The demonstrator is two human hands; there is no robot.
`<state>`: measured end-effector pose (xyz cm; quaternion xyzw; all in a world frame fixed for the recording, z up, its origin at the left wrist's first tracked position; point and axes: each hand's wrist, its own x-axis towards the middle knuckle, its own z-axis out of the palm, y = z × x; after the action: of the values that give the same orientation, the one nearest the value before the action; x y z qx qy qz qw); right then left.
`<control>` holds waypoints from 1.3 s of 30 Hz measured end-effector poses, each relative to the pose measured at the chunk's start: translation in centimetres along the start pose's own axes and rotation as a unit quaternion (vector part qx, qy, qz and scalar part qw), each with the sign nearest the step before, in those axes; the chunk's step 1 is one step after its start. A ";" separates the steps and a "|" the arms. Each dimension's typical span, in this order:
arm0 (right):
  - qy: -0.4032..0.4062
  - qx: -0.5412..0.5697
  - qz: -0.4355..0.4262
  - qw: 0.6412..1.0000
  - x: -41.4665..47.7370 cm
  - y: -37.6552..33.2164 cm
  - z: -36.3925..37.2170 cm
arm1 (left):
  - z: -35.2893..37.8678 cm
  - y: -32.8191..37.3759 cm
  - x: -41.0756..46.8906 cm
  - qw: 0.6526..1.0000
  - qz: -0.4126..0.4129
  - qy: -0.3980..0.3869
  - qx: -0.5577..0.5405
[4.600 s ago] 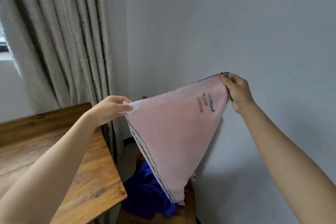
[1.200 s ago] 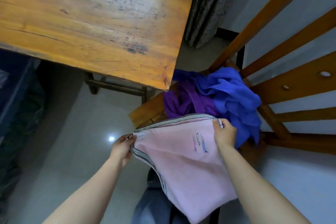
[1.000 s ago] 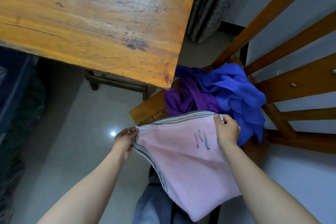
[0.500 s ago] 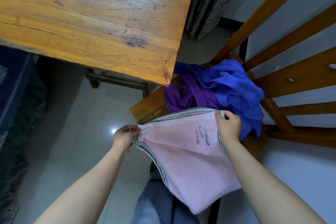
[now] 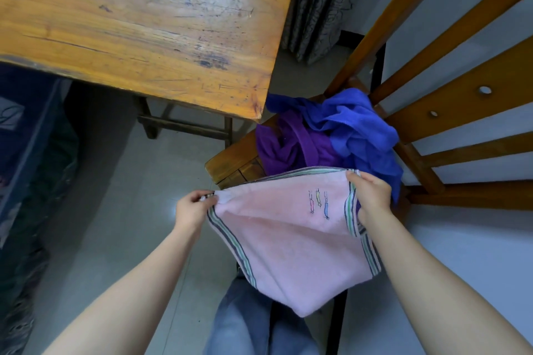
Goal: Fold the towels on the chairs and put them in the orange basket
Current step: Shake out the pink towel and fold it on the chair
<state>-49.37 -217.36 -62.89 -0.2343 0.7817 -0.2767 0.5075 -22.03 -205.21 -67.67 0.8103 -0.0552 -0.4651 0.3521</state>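
Head view: left hand (image 5: 191, 208) and right hand (image 5: 370, 196) each pinch a corner of the pink towel (image 5: 291, 242), near the chair's (image 5: 230, 166) front edge.

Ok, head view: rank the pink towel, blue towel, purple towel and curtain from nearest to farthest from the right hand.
1. pink towel: its corner gripped by the right hand.
2. blue towel: on the chair, just beyond the hand.
3. purple towel: on the chair, left of the blue.
4. curtain: hanging far behind the chair.
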 end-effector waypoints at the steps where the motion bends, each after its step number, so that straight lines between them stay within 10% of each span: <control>1: -0.007 0.003 -0.006 1.000 -0.5 -0.2 -0.5 | -0.3 0.3 -0.5 1.000 0.012 0.002 0.000; 13: -0.099 -0.178 -0.175 0.963 -11.9 -4.9 -12.8 | -7.0 4.8 -14.1 0.986 0.142 -0.069 0.046; 26: -0.212 -0.273 -0.303 0.888 -21.5 -16.2 -23.0 | -14.5 17.3 -26.7 0.879 0.390 -0.180 0.206; 39: -0.229 -0.110 -0.304 0.918 -23.1 -20.6 -21.3 | -16.7 22.6 -30.1 0.936 0.281 -0.210 -0.022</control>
<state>-58.62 -213.41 -26.67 -0.5722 0.5607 -0.2683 0.5350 -20.27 -200.87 -26.73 0.6381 -0.3428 -0.5076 0.4665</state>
